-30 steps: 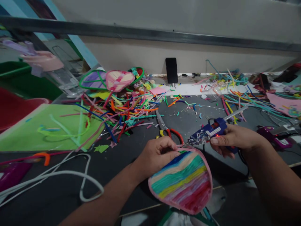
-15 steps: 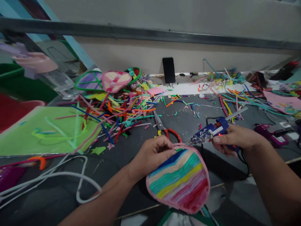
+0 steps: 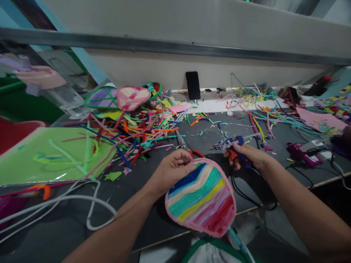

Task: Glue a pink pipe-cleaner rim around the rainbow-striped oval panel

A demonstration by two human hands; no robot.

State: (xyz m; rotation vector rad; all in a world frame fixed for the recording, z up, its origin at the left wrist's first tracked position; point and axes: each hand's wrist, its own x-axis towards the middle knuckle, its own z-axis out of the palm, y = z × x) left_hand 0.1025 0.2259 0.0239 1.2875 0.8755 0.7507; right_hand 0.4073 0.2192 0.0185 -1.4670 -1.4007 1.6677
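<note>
My left hand [image 3: 175, 168] pinches the upper left edge of a heart-shaped craft piece [image 3: 201, 199], striped in blue, cream, teal, yellow, lilac and red with a pink pipe-cleaner border. The piece is tilted toward me over the table's front edge. In my right hand [image 3: 246, 155] is a blue hot glue gun [image 3: 229, 143], a clear glue stick poking out of its back and its crusted nozzle pointing left. The nozzle is apart from the piece. Red-handled scissors [image 3: 183, 140] lie just behind my left hand, their handles partly hidden.
Many cut pipe cleaners [image 3: 137, 135] are heaped at the left beneath finished heart pieces [image 3: 133, 98]. A phone [image 3: 193, 86] leans on the wall. A green sheet [image 3: 35, 146], white cable [image 3: 82, 197] and bottle [image 3: 59, 93] are at left, a purple device [image 3: 304, 155] at right.
My right hand has drawn the glue gun back from the piece's top edge and turned it more level. The heart piece stays in my left hand. The view has shifted slightly.
</note>
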